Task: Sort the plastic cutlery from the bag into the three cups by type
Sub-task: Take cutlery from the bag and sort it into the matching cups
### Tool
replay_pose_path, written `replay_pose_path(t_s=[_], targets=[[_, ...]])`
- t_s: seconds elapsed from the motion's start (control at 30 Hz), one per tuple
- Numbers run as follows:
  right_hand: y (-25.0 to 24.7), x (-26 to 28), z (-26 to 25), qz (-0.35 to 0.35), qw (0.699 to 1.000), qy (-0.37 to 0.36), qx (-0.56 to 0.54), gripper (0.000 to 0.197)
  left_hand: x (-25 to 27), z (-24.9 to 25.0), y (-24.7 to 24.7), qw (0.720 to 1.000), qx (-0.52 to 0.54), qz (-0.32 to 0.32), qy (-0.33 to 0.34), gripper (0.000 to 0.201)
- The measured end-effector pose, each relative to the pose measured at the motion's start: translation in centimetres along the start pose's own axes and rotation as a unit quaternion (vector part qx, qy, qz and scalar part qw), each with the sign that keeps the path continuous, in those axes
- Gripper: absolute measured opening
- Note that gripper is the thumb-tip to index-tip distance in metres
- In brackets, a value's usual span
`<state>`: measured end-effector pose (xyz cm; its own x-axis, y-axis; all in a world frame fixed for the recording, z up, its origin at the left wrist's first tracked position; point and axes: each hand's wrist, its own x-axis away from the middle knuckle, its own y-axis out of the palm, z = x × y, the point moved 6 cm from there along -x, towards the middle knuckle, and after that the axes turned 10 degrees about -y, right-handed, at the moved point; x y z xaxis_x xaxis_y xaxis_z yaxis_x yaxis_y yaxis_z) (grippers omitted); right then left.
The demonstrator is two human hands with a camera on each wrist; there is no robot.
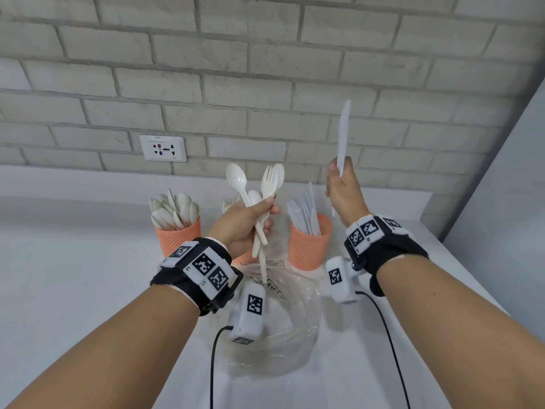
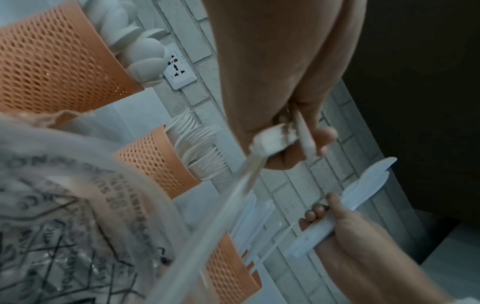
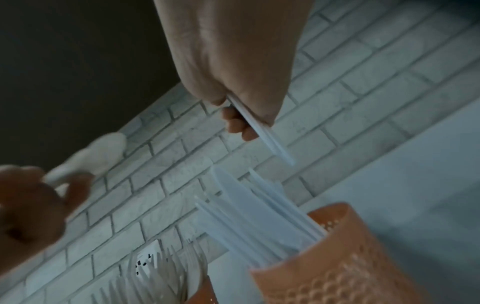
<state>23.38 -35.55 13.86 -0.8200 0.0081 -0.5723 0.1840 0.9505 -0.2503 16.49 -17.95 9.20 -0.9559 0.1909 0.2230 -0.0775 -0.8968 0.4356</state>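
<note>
The right hand (image 1: 343,191) grips a white plastic knife (image 1: 344,134) by its handle, blade pointing up, held above and a little behind the knife cup (image 1: 309,246) on the right. The left hand (image 1: 250,219) is curled round a small bunch of cutlery (image 1: 259,199) — spoons and at least one fork, heads up — above the clear plastic bag (image 1: 283,323), which lies crumpled on the white counter (image 1: 73,276) in front of the cups. The spoon cup (image 1: 177,234) stands on the left; the fork cup (image 2: 155,162) sits between the two, mostly hidden behind the left hand in the head view. The step in hand looks like dropping the knife into its cup. To do it well, bring the handle down over the open mouth and let it slide in alongside the knives already leaning there, rather than stabbing against them — the cup looks light and could tip. There is open air above the right cup and bare counter to its right; the wall stands close behind, and the left hand is near, so a straight drop is safest.
</note>
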Motion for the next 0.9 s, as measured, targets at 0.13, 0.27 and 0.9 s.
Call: replay_pose_path(t_s=[0.13,0.27,0.9], targets=[[1.3,0.1,3.1,0.010,0.998,0.037,-0.046,0.009,0.8,0.3,-0.2,0.999,-0.032,-0.020,0.017,0.006],[2.4,1.0,6.1,-0.017,0.996,0.082,-0.019,0.007,1.3,0.8,-0.9,0.999,-0.035,-0.019,0.028,0.006],[7.3,1.7,-6.5,-0.149,0.987,-0.058,0.017,0.006,0.8,0.5,-1.2,0.990,-0.110,0.032,0.082,0.002]])
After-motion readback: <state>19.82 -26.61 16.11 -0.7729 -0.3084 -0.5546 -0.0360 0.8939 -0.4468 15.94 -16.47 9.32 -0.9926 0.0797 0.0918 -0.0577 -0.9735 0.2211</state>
